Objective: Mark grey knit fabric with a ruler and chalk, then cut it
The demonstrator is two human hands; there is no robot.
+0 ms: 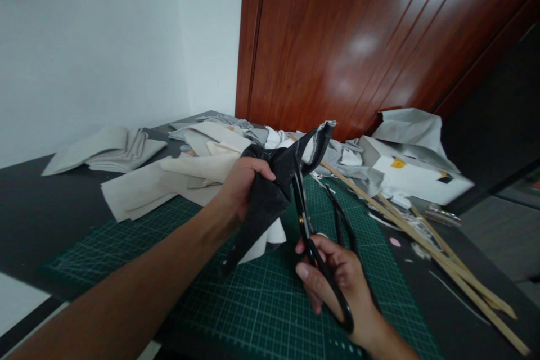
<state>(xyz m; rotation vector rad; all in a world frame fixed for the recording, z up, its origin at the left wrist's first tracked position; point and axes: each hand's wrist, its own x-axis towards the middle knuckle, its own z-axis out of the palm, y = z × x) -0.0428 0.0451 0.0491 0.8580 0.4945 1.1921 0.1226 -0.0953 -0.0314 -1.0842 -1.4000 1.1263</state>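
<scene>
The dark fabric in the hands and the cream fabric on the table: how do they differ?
The dark fabric is charcoal, held up by the left hand, with scissors in the right hand at it. The cream fabric is pale, lying flat and untouched. Both are cloth pieces over the green cutting mat.

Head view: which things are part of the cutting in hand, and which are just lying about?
In use: dark cloth in the left hand; scissors in the right hand; green cutting mat.

Lying about: folded pale cloth, wooden sticks, white box.
</scene>
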